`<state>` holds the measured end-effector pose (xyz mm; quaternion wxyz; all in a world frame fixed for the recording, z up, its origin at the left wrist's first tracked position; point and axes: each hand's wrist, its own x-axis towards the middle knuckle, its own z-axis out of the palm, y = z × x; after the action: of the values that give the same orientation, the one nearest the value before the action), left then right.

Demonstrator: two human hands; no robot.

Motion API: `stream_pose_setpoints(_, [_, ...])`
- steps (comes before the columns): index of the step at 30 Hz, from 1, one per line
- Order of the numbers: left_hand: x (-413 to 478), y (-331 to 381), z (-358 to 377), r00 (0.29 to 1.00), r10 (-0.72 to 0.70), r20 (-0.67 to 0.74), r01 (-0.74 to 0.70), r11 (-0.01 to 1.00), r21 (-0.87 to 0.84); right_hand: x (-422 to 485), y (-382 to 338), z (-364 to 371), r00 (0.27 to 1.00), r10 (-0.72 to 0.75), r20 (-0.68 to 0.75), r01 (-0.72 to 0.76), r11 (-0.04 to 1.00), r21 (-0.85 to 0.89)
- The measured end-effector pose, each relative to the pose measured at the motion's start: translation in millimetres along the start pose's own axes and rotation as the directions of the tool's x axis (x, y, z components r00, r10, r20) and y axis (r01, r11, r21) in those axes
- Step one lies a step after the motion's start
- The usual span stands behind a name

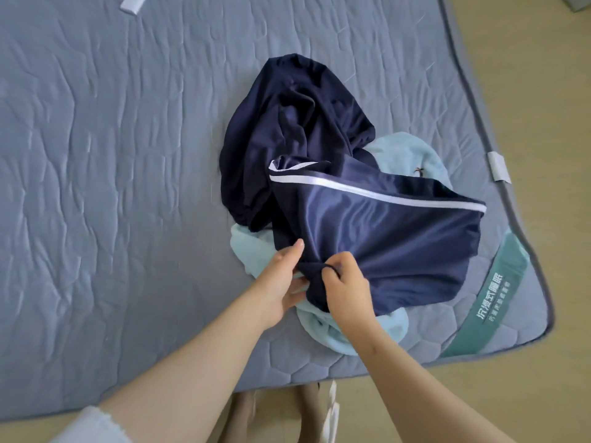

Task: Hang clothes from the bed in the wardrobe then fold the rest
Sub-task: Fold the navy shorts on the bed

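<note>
Working at the near right corner of the bed [112, 187]; holding the striped navy garment [383, 238] by its near edge, with both hands close together, almost touching; pinching a small fold of that edge with the right hand [347, 290], fingers curled tight over it; clamping the cloth just beside it with the left hand [283, 284], thumb laid along the top, fingers tucked beneath and mostly hidden.

Noting the garment spreading away from the hands toward the right edge of the bed, with its long axis following the white stripe [377, 195], running roughly crosswise from mid-bed to that edge; lying over a light blue cloth [403, 155] and partly over a darker navy garment [287, 139] bunched farther up the bed.

Judging the right hand nearer the bulk of the cloth, the left nearer its free corner; probably needing to draw the hands apart along the edge before lifting clear.

Failing to tell the garment type, waistband or hem not readable; seeing only the fringes of the light blue cloth, the rest buried; finding no wardrobe or hanger in view.
</note>
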<state>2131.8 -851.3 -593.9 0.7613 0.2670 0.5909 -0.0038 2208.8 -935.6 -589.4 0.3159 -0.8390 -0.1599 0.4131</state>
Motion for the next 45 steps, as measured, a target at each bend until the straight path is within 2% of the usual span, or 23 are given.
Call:
stream_pose_setpoints(4, [-3.7, 5.3, -9.4, 0.977, 0.122, -0.174, -0.128, 0.992, -0.022, -15.8, -1.8, -1.1, 0.985, -0.004, 0.172, -0.045, 0.960, 0.277])
stream_pose_setpoints(6, [-12.0, 7.4, -23.3, 0.969, 0.152, -0.197, -0.159, 0.987, -0.023, -18.2, -3.0, -10.6, 0.999, -0.029, 0.036, 0.018, 0.963, 0.269])
stream_pose_setpoints(8, [-24.7, 9.4, -38.2, 0.983, 0.139, -0.117, -0.143, 0.989, -0.025, -8.7, -6.1, -25.9, 0.969, -0.078, -0.235, 0.065, 0.996, -0.061])
stream_pose_setpoints(10, [-39.0, 10.7, -50.0, 0.994, 0.108, 0.009, -0.108, 0.994, -0.032, 3.0, -11.5, -42.7, 0.930, -0.157, -0.331, 0.029, 0.932, -0.360])
stream_pose_setpoints(12, [-46.7, 12.5, -55.5, 0.992, 0.124, 0.023, -0.122, 0.990, -0.076, 12.8, -16.4, -50.0, 0.970, -0.149, -0.194, 0.018, 0.835, -0.551])
stream_pose_setpoints(14, [-46.4, 16.1, -56.9, 0.983, 0.163, -0.084, -0.178, 0.957, -0.230, 20.6, -17.1, -43.6, 0.997, -0.078, 0.005, 0.063, 0.763, -0.644])
stream_pose_setpoints(15, [-44.9, 18.8, -57.2, 0.976, 0.168, -0.136, -0.203, 0.929, -0.309, 23.5, -17.1, -38.1, 0.996, -0.034, 0.077, 0.073, 0.802, -0.593])
stream_pose_setpoints(17, [-42.4, 26.2, -58.8, 0.969, 0.162, -0.186, -0.228, 0.874, -0.428, 22.8, -19.1, -30.4, 0.989, 0.017, 0.145, 0.019, 0.970, -0.244])
stream_pose_setpoints(18, [-40.4, 30.7, -62.8, 0.967, 0.167, -0.194, -0.242, 0.846, -0.475, 21.4, -18.2, -29.6, 0.993, 0.032, 0.118, -0.026, 0.998, -0.051])
stream_pose_setpoints(19, [-38.8, 35.6, -68.7, 0.962, 0.183, -0.204, -0.264, 0.813, -0.520, 20.3, -15.5, -31.5, 0.998, 0.058, 0.034, -0.060, 0.997, 0.045])
stream_pose_setpoints(22, [-31.7, 49.4, -94.4, 0.912, 0.228, -0.339, -0.394, 0.714, -0.579, 18.2, -0.7, -43.0, 0.968, 0.069, -0.241, -0.094, 0.991, -0.096])
stream_pose_setpoints(24, [-22.2, 50.3, -103.0, 0.861, 0.263, -0.435, -0.469, 0.740, -0.482, 17.8, 6.7, -50.2, 0.953, 0.032, -0.301, -0.112, 0.961, -0.254])
stream_pose_setpoints(26, [-14.1, 44.2, -95.9, 0.816, 0.336, -0.471, -0.471, 0.859, -0.203, 21.0, 8.2, -57.0, 0.947, -0.026, -0.319, -0.092, 0.932, -0.350])
stream_pose_setpoints(29, [-7.1, 27.7, -65.4, 0.827, 0.391, -0.404, -0.298, 0.914, 0.274, 31.5, 5.2, -67.6, 0.978, 0.033, -0.206, -0.132, 0.862, -0.490])
stream_pose_setpoints(31, [-7.6, 17.4, -44.9, 0.852, 0.365, -0.375, -0.133, 0.844, 0.520, 35.8, 11.4, -68.7, 0.990, 0.131, -0.055, -0.138, 0.805, -0.577])
stream_pose_setpoints(33, [-8.5, 5.5, -32.5, 0.876, 0.363, -0.317, -0.076, 0.753, 0.654, 35.7, 23.3, -65.3, 0.981, 0.194, 0.012, -0.147, 0.783, -0.604])
stream_pose_setpoints(35, [-10.8, -8.5, -26.6, 0.893, 0.425, -0.148, -0.148, 0.587, 0.796, 35.6, 34.8, -60.2, 0.990, 0.143, -0.007, -0.115, 0.769, -0.628])
stream_pose_setpoints(37, [-13.8, -16.6, -26.3, 0.879, 0.475, 0.033, -0.225, 0.354, 0.908, 37.0, 37.3, -56.0, 0.998, -0.001, -0.070, -0.045, 0.763, -0.645])
stream_pose_setpoints(39, [-14.0, -19.5, -28.9, 0.853, 0.499, 0.154, -0.273, 0.175, 0.946, 36.4, 27.8, -49.8, 0.990, -0.078, -0.119, 0.009, 0.869, -0.494])
stream_pose_setpoints(41, [-12.2, -20.9, -29.5, 0.838, 0.503, 0.211, -0.306, 0.114, 0.945, 29.4, 7.9, -36.4, 0.992, -0.087, -0.087, 0.070, 0.980, -0.187])
stream_pose_setpoints(42, [-11.3, -20.3, -28.7, 0.835, 0.508, 0.211, -0.317, 0.131, 0.939, 23.1, -5.5, -28.7, 0.991, -0.133, -0.020, 0.131, 0.987, -0.089])
stream_pose_setpoints(43, [-9.7, -18.6, -27.6, 0.833, 0.523, 0.182, -0.330, 0.205, 0.922, 16.3, -19.2, -20.1, 0.978, -0.197, 0.067, 0.199, 0.980, -0.021])
stream_pose_setpoints(45, [-8.0, -10.7, -29.9, 0.777, 0.629, 0.002, -0.358, 0.440, 0.824, 8.7, -38.2, -4.6, 0.934, -0.293, 0.206, 0.278, 0.956, 0.097])
